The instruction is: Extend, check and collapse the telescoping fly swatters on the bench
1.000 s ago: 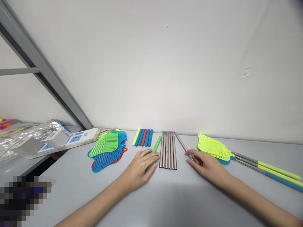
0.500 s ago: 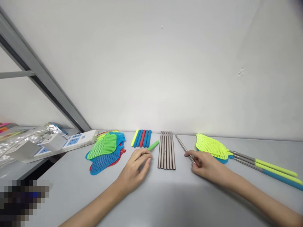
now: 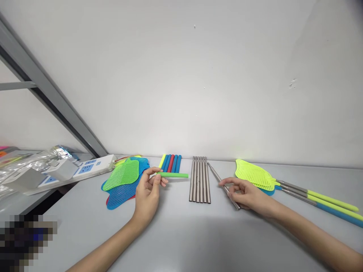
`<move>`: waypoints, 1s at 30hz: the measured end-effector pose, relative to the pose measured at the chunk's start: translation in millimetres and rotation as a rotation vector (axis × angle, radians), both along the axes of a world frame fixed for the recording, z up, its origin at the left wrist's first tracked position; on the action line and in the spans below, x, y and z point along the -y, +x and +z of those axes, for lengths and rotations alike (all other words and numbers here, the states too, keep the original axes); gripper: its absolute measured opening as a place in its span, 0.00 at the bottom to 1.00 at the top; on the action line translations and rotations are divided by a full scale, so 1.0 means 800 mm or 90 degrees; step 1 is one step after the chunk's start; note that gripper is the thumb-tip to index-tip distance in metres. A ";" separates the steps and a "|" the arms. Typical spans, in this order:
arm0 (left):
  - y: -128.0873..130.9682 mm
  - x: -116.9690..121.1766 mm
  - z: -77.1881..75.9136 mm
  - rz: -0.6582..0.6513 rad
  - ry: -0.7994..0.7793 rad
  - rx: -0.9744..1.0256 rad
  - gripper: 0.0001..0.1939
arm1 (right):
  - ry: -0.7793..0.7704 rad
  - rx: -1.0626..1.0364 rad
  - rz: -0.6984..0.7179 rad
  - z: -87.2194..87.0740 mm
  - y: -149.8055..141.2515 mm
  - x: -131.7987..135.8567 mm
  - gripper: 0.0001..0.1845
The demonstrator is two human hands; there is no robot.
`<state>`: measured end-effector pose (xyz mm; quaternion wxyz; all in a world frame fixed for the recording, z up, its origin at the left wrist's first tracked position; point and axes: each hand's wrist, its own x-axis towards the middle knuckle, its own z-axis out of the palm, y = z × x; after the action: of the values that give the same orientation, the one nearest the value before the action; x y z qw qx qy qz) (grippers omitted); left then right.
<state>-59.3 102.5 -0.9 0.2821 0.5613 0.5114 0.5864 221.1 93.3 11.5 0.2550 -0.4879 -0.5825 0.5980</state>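
Observation:
Pinched near one end in my left hand (image 3: 149,189) is a green handle sleeve (image 3: 174,175), held level above the table. My right hand (image 3: 241,192) has its fingers closed round a thin metal rod (image 3: 217,173), which slants with its far end towards the wall. Between the hands lies a row of several metal rods (image 3: 200,181), side by side. Behind the green sleeve is a row of yellow, blue and red handle sleeves (image 3: 171,163), partly covered by it. Left of my left hand are stacked fly swatter heads (image 3: 121,175) in green, blue and red.
Yellow and blue fly swatters (image 3: 253,173) with metal shafts and coloured handles lie at the right. A white power strip (image 3: 93,166) and clear plastic packaging (image 3: 36,166) are at the left, by a grey metal frame (image 3: 56,87). A white wall (image 3: 204,75) borders the grey table (image 3: 181,234).
My left hand has lifted the green sleeve and drawn back left, turning it level. The metal rod in my right hand has shifted slightly left, and more of its near end shows.

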 end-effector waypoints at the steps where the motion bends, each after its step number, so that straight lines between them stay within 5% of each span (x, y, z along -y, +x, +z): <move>1: 0.000 0.000 0.000 -0.003 0.001 0.028 0.09 | -0.028 -0.041 -0.009 0.000 0.000 0.000 0.19; 6: 0.008 0.008 -0.010 -0.020 -0.088 0.143 0.12 | -0.130 -0.198 -0.053 -0.002 0.000 0.003 0.32; 14: 0.023 0.018 -0.006 -0.077 -0.160 0.297 0.12 | -0.164 -0.314 0.009 -0.006 -0.015 0.015 0.08; 24: 0.027 0.022 -0.002 -0.207 -0.202 0.149 0.10 | -0.241 -0.463 -0.044 -0.011 -0.023 0.021 0.20; 30: 0.030 0.023 0.001 -0.233 -0.202 0.118 0.09 | -0.205 -0.490 -0.089 -0.011 -0.026 0.020 0.17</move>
<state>-35.4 84.5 -0.4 0.5136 0.5372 0.4586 0.4871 200.2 77.6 3.0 0.4144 -0.3006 -0.3092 0.8015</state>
